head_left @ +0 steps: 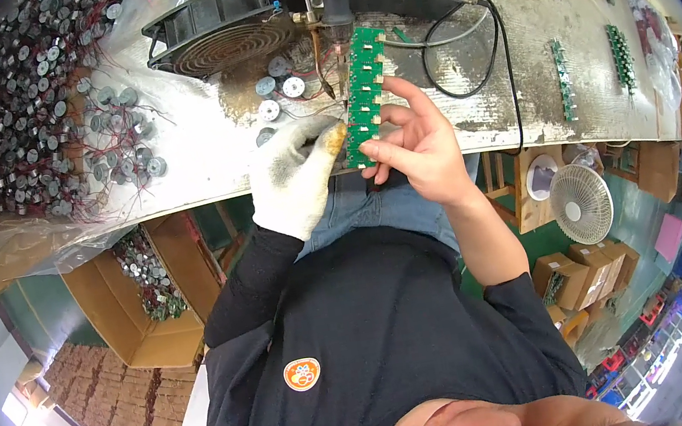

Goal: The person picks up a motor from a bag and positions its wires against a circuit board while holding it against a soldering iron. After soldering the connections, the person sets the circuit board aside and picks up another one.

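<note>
Green board strip [366, 99]: held up over the near edge of the bench [478, 126], roughly centre; runs away from the body, far end leaning slightly right.
Right hand [419, 144]: bare; pinches the near end of the strip, thumb flat on its face, other fingers bent at the right edge and behind; closed down to the strip's thickness.
Left hand [294, 167]: white-gloved, stained yellow-brown at the thumb tip; thumb and fingers drawn nearly together at the strip's left edge; cannot tell if gripping anything between the tips.
Loose motors [293, 87]: round, red-wired; lie just beyond the left hand.
Motor heap [45, 94]: spreads across the far left of the bench.
Black fan [226, 32]: stands behind the loose motors.
Black cable [506, 56]: loops right of the strip.
Spare strips [564, 80]: two, green; rest toward the right end, apart from each other.
</note>
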The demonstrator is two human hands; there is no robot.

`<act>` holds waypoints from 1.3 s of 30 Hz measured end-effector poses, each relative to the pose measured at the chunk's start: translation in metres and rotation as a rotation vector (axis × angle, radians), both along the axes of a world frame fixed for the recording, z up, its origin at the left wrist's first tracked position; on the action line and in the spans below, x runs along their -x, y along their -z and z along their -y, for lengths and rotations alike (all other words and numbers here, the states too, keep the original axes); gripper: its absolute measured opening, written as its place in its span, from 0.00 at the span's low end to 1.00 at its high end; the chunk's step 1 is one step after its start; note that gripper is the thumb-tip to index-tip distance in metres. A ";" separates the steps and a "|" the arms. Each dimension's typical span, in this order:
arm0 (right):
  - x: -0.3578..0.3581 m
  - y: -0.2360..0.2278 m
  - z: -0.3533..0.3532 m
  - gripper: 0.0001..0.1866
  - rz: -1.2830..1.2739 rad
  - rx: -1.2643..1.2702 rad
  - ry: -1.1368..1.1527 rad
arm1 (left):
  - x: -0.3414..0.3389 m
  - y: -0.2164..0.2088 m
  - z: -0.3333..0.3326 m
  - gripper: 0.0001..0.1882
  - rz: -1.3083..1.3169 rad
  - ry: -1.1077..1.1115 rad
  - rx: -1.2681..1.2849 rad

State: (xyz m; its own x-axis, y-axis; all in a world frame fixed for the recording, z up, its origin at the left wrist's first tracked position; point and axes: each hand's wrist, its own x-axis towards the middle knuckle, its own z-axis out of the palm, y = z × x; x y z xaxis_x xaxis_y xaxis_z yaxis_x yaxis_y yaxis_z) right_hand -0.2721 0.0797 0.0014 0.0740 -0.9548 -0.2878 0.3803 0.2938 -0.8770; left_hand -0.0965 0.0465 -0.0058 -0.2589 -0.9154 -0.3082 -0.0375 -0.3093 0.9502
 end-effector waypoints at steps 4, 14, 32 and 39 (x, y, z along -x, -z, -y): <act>-0.001 0.003 0.000 0.37 -0.007 0.007 0.000 | -0.001 0.001 -0.001 0.11 0.102 0.070 0.117; -0.004 0.007 0.000 0.37 0.011 0.025 0.032 | 0.001 -0.007 0.006 0.08 -0.116 -0.076 -0.158; -0.007 0.005 0.007 0.37 0.036 0.052 0.077 | 0.002 -0.011 0.012 0.09 -0.188 -0.098 -0.195; -0.008 0.004 0.008 0.37 0.036 0.072 0.085 | 0.002 -0.014 0.013 0.09 -0.255 -0.122 -0.254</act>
State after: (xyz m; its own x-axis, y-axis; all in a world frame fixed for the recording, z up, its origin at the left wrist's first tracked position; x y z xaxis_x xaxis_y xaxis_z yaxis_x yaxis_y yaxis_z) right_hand -0.2643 0.0718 -0.0030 0.0008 -0.9762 -0.2168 0.4330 0.1958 -0.8799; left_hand -0.0987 0.0336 0.0079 -0.2504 -0.8470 -0.4689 0.2424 -0.5238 0.8166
